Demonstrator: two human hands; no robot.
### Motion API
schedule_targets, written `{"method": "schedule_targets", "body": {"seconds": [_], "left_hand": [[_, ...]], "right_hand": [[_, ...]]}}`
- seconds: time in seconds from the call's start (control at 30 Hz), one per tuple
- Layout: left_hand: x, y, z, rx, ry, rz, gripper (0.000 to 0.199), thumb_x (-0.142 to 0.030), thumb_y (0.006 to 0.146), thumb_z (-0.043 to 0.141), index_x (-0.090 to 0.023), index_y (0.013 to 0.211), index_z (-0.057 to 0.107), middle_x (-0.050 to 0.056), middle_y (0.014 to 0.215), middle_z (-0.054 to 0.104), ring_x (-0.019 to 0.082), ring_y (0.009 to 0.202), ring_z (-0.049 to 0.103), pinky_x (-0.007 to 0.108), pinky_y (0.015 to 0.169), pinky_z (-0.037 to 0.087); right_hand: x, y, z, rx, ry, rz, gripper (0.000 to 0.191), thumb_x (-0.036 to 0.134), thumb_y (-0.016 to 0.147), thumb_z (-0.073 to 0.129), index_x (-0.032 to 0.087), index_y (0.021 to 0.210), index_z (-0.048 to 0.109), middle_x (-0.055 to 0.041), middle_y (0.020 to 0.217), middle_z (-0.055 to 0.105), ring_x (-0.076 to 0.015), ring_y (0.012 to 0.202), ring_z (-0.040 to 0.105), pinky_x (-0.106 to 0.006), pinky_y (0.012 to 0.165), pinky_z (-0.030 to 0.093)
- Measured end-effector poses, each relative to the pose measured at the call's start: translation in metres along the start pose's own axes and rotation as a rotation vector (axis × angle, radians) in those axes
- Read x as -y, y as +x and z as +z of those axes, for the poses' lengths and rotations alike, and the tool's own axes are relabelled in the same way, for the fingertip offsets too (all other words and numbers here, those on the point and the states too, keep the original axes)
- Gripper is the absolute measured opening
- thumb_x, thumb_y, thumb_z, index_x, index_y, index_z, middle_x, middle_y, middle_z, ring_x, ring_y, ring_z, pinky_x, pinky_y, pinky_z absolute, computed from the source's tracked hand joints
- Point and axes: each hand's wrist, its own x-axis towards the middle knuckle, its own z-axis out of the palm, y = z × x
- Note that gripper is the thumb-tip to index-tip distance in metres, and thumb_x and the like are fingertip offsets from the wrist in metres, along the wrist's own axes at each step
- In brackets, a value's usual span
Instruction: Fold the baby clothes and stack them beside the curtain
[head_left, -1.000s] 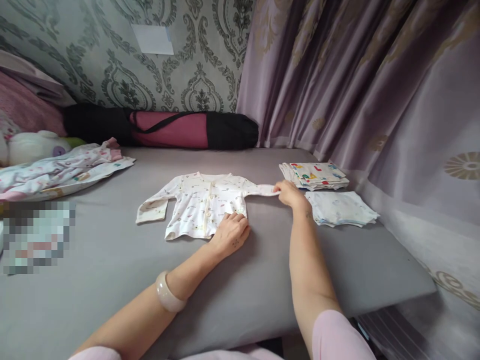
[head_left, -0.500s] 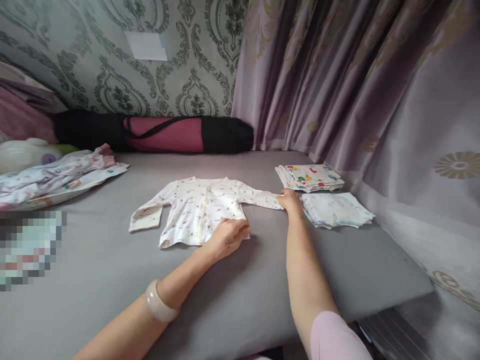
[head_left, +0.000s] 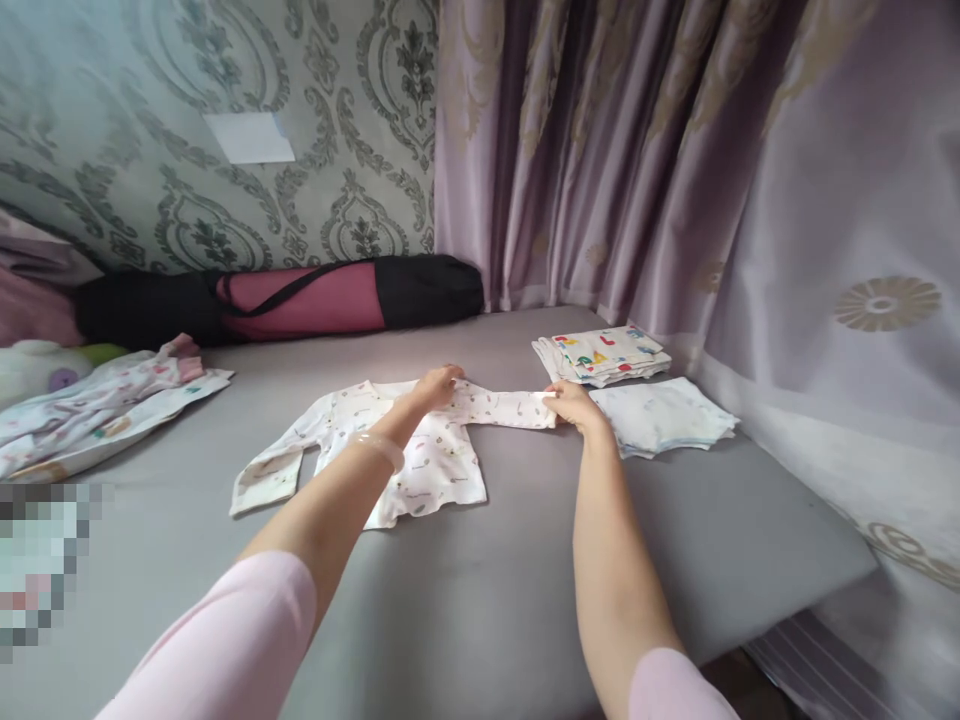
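Pinching the cuff of the small printed shirt, laid out on the grey surface, your right hand could skew the sleeve by tugging unevenly while your left hand (grip undeterminable from this view) sits at the shoulder.

Shirt partly hidden, pixelated item cropped

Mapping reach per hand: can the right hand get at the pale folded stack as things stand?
Likely yes: the right hand is beside the pale folded stack, nothing visible between them. But it pinches the sleeve of the small printed shirt, so would probably need to let go first.
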Motion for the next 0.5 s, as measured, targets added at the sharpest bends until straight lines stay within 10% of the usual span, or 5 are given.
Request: {"method": "schedule_targets", "body": {"seconds": [0.5], "left_hand": [[-0.01,-0.001,0.027,-0.121,0.098,-0.247,0.034,-0.02,0.094,0.033,-0.018,0.118,0.058,0.017,0.119,0.054,0.027,0.102,0.061,0.038,0.085,0.049]], "right_hand": [[-0.012,0.013,-0.003,-0.169,-0.118,-0.057,0.026,0.02,0.082,0.059,0.016,0.104,0.072,-0.0052,0.094,0.073,-0.0172,0.087,0.065,-0.021,0.074,0.047]]}}
